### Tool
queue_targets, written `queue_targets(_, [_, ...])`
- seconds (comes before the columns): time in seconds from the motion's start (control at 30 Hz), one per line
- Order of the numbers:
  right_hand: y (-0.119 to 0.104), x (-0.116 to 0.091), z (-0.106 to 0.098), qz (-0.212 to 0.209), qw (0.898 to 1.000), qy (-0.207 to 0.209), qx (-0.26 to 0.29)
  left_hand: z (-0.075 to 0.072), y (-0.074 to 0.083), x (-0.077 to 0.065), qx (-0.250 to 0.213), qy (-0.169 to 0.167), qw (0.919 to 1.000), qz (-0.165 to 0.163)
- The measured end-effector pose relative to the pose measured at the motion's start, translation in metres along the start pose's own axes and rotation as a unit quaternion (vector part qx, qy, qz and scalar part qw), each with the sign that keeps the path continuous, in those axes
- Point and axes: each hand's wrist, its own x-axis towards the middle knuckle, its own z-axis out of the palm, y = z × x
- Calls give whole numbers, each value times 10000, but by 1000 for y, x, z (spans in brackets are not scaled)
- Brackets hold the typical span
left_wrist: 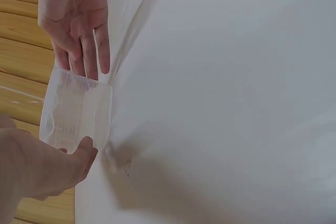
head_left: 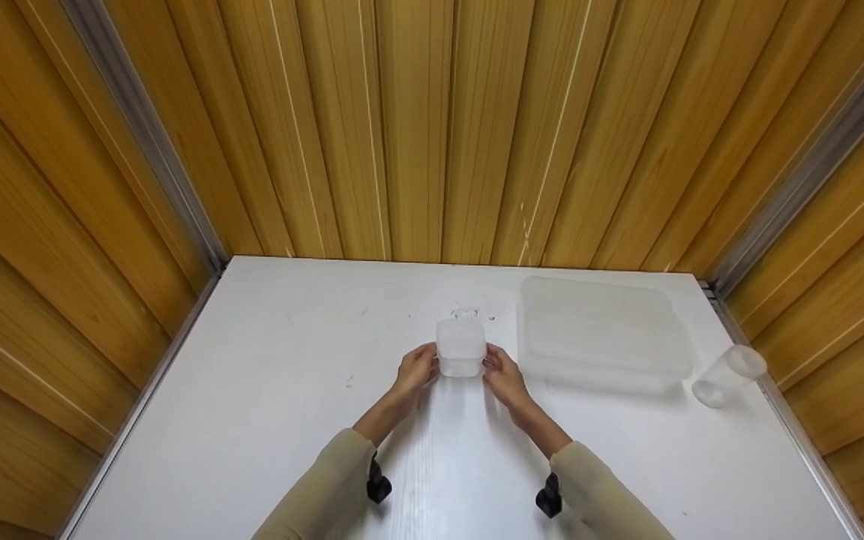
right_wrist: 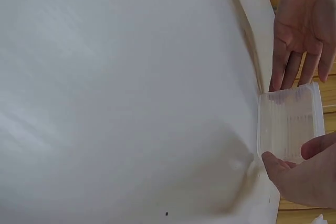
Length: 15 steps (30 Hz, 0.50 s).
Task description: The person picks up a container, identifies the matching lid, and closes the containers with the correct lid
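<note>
A small, boxy, translucent plastic food container (head_left: 460,346) is held between both hands at the middle of the table. My left hand (head_left: 414,373) grips its left side and my right hand (head_left: 505,379) its right side, fingertips on the walls. In the left wrist view, the container (left_wrist: 79,109) has ribbed-looking sides and a paler rim, and the fingers of the right hand (left_wrist: 79,22) reach its far wall. From the right wrist, the left hand (right_wrist: 304,35) shows at the opposite wall, while the right hand (right_wrist: 304,177) holds the near one.
A large, frosted, shallow plastic box (head_left: 601,326) lies on the white table (head_left: 289,360) to the right. Beyond it, near the right edge, a clear cylindrical cup (head_left: 728,375) appears. Wood-panelled walls (head_left: 417,135) enclose the back and sides. Small marks speckle the tabletop.
</note>
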Motion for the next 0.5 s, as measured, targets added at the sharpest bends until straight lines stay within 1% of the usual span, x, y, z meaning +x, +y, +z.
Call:
queue_targets(0.07, [1, 2, -1, 39, 10000, 8, 21, 4, 0, 4, -21, 53, 9999, -103])
queue_targets(0.17, [4, 3, -2, 116, 9999, 10, 69, 6, -2, 6, 80, 102, 9997, -196])
queue_targets(0.23, [4, 3, -4, 110, 9999, 9, 50, 5, -2, 6, 172, 110, 9997, -127])
queue_targets(0.3, [3, 2, -7, 61, 10000, 31, -61, 0, -1, 4, 526, 117, 9985, 57])
queue_targets(0.37, [2, -1, -13, 13, 9997, 37, -241, -10, 1, 2, 992, 101, 9944, 341])
queue_targets(0.43, [0, -7, -23, 0, 9984, 24, -558, -24, 3, -1, 1510, 141, 9863, 648])
queue_targets(0.5, [-2, -13, -34, -11, 9954, -50, -955, -42, 5, -3, 1899, 180, 9767, 985])
